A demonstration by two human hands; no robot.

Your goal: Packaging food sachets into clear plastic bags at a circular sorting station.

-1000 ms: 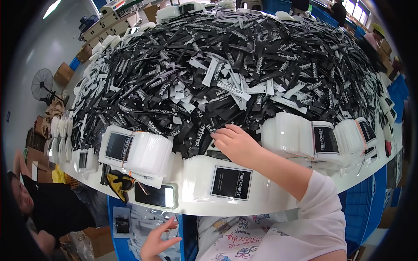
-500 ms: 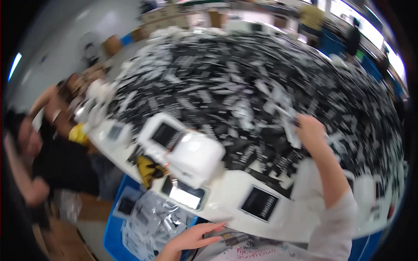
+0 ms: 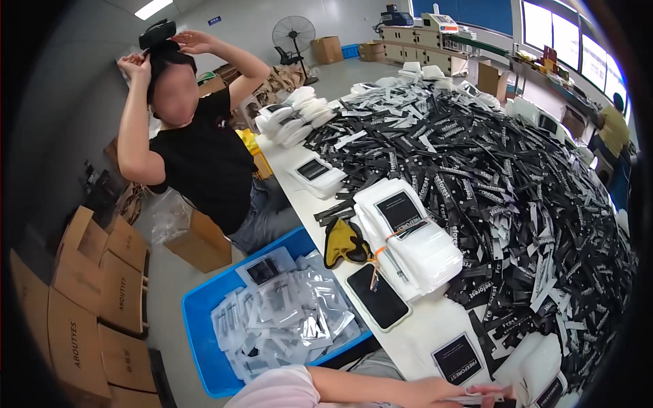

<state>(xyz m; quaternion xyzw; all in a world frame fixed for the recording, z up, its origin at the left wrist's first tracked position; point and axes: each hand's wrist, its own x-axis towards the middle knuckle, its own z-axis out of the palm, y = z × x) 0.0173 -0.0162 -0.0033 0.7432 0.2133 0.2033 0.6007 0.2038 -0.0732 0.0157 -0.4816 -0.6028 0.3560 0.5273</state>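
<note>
white table (image 3: pixel 423 330) is packed: huge heap of black & white strips (image 3: pixel 490 197) over most of it. banded stack (image 3: pixel 443 262) of white pouches, orange band round it, stands btwn heap & phone (image 3: pixel 379 297), w/ a yellow-black cloth item (image 3: pixel 338 241) near the phone's upper end. blue bin (image 3: pixel 196 353) sits below table edge, full of clear pouches (image 3: pixel 286 299). brown cartons (image 3: pixel 102 299) piled far left, fan (image 3: pixel 294 34) at back. co-worker (image 3: pixel 211 149) in black tee beyond the bin, both arms up, hands at a dark headset (image 3: pixel 158 34).

labels: black sq ones w/ pale print on pouches; bold pale lettering on black strips; dark print on carton sides.

person's left hand (image 3: pixel 435 391) is at bottom edge, part cut off, fingers loosely stretched twd the pouch stack (image 3: pixel 534 364) low right, just below a black-labelled pouch (image 3: pixel 459 360). can't tell if it grips anything. right hand can't be picked out for sure among fingertips there, so can't tell its state.

vs half a sec ago: view's swung left, more co-worker & cartons showing; right hand was out over the heap then. phone face now dark, had a bright patch.
</note>
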